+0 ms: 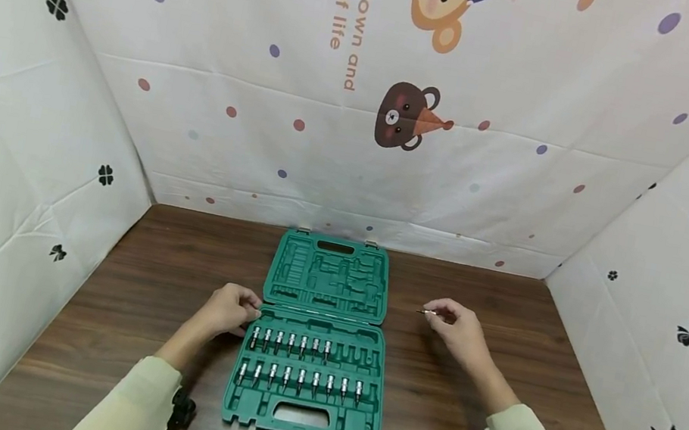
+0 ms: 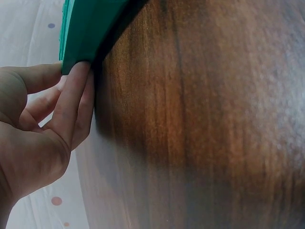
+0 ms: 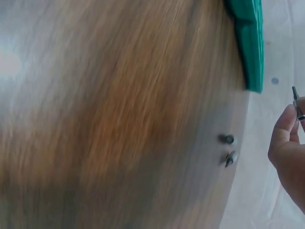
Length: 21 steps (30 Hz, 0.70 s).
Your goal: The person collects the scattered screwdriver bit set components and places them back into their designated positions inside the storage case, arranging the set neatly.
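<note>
A green tool case (image 1: pixel 300 426) lies unfolded on the table, its lid (image 1: pixel 329 274) away from me. Two rows of silver bit sockets (image 1: pixel 301 380) sit in its near half, with several bare slots at the right of the upper row. My left hand (image 1: pixel 232 309) pinches the case's left edge near the hinge, thumb and fingers on either side of the green corner (image 2: pixel 83 36) in the left wrist view. Right of the case, my right hand (image 1: pixel 454 328) holds one bit socket (image 3: pixel 296 100) between thumb and fingers, above the table, its tip pointing out.
Two loose bit sockets, one (image 3: pixel 229 139) beside the other (image 3: pixel 230 159), lie on the brown wood table (image 1: pixel 162 383) in the right wrist view. Printed white cloth (image 1: pixel 299 161) hangs behind the table and along both sides.
</note>
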Each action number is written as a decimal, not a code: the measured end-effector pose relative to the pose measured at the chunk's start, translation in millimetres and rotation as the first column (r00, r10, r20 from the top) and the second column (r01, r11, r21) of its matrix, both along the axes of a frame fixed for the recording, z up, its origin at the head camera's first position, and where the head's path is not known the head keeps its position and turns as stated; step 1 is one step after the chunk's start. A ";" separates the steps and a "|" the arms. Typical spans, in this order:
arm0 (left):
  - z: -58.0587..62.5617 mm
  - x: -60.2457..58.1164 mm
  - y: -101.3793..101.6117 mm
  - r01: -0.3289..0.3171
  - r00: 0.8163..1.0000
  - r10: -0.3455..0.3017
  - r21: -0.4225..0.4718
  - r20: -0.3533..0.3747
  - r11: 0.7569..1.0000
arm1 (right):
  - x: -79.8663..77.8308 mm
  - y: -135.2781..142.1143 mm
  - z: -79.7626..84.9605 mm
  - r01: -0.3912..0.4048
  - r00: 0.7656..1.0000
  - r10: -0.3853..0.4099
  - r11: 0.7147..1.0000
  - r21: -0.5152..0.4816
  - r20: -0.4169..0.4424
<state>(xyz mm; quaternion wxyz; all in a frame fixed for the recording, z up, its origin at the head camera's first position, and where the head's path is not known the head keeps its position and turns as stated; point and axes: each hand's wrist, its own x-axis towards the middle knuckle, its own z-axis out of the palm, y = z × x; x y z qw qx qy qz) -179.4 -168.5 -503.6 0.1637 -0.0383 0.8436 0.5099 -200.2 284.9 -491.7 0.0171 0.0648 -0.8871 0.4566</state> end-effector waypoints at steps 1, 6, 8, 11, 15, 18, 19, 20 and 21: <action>0.4 0.2 -0.1 -0.001 1.000 0.001 0.002 0.002 1.000 | 1.1 -2.1 1.1 -0.014 1.000 0.014 1.000 -0.006 0.006; 1.0 0.1 -0.3 -0.003 1.000 0.003 0.012 0.005 1.000 | 6.9 -13.8 5.9 -0.062 0.997 0.064 0.997 -0.034 0.041; 0.6 -0.2 -0.3 -0.009 1.000 0.009 0.013 0.006 1.000 | 8.6 -18.7 6.7 -0.081 0.995 0.083 0.996 -0.040 0.048; -0.2 -0.5 -0.6 -0.006 1.000 0.007 0.007 -0.001 1.000 | 11.5 -26.2 7.7 -0.101 0.993 0.104 0.993 -0.055 0.062; -1.6 -0.7 -1.3 0.001 1.000 -0.001 0.000 -0.008 1.000 | 15.2 -34.9 7.3 -0.138 0.987 0.144 0.987 -0.082 0.070; -1.4 -0.5 -1.2 0.003 1.000 -0.003 0.005 -0.006 1.000 | 18.0 -40.7 5.7 -0.167 0.982 0.174 0.981 -0.102 0.075; -1.4 -0.4 -1.1 0.004 1.000 -0.004 0.006 -0.006 1.000 | 19.0 -42.7 5.3 -0.175 0.980 0.183 0.979 -0.107 0.077; -1.4 -0.5 -1.0 0.008 1.000 -0.007 0.006 -0.009 1.000 | 19.8 -44.5 4.7 -0.188 0.978 0.196 0.976 -0.107 0.074; -1.4 -0.6 -0.7 0.004 1.000 -0.004 0.008 -0.007 1.000 | 20.4 -46.3 4.3 -0.198 0.976 0.206 0.975 -0.106 0.072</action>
